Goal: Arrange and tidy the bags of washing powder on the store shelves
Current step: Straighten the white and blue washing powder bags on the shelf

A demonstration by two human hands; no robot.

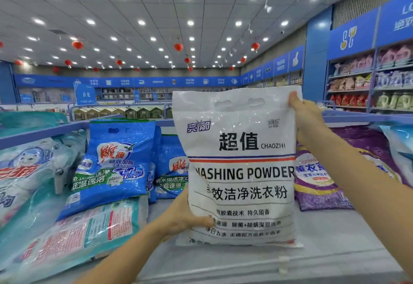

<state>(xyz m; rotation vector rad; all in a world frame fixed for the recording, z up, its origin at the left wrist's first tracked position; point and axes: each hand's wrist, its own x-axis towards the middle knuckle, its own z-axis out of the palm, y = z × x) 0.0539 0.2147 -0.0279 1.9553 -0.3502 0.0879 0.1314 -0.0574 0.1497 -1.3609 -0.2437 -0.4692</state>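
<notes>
A large white bag of washing powder (240, 172) with black lettering stands upright in the middle of the grey shelf top (324, 234). My left hand (186, 215) grips its lower left edge, thumb on the front. My right hand (307, 118) grips its top right corner. Blue bags (111, 163) stand to its left, one more blue bag (171, 169) partly behind it. A purple bag (317, 180) lies to its right, partly hidden by my right forearm.
A teal bag (73, 234) lies flat at the front left, with pale bags (24, 169) beside it. Another light blue bag (400, 145) shows at the far right edge. Wall shelves with bottles (368, 86) stand at the right, further aisles behind.
</notes>
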